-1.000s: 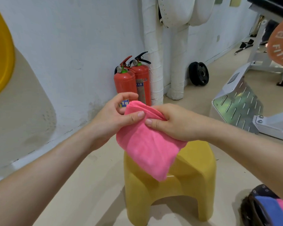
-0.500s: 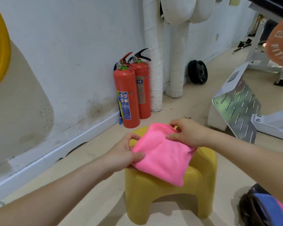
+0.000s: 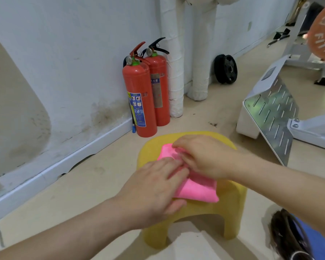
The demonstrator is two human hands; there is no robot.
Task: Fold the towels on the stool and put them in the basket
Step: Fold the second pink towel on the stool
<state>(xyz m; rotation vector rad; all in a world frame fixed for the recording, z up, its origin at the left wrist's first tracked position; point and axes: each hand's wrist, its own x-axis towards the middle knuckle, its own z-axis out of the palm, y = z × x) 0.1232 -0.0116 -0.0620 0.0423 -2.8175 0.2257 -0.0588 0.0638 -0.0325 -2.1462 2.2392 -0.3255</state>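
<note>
**Hands flat on the pink towel**

Towel [image 3: 197,190], pink and folded into a thick pad, lies on the seat of the yellow plastic stool [image 3: 231,199], directly under both of my hands. My left hand [image 3: 154,186] rests palm down on its near left part, fingers stretched out and together, gripping nothing; the thumb hangs just off the towel's near edge, over the stool's front rim. My right hand [image 3: 204,156] lies on the far part of the towel, palm down with the fingers slightly curled; their tips press into the cloth close to the left hand's fingertips. I cannot tell whether those fingertips pinch a layer of the fabric or only push on it. The towel's near right corner juts out bare below my right wrist, well inside the seat edge.

Below my right forearm, at the lower right corner, I see the dark rim of the basket [image 3: 285,235], with a blue cloth [image 3: 311,241] and a sliver of something pink inside it. Beyond my hands, two red fire extinguishers [image 3: 139,98] stand side by side against the white wall, next to a wrapped white pipe [image 3: 174,76]. Farther beyond my right hand a black weight plate [image 3: 225,69] leans at the wall, and a slotted metal footplate [image 3: 270,117] of a gym machine stands to the right.
</note>
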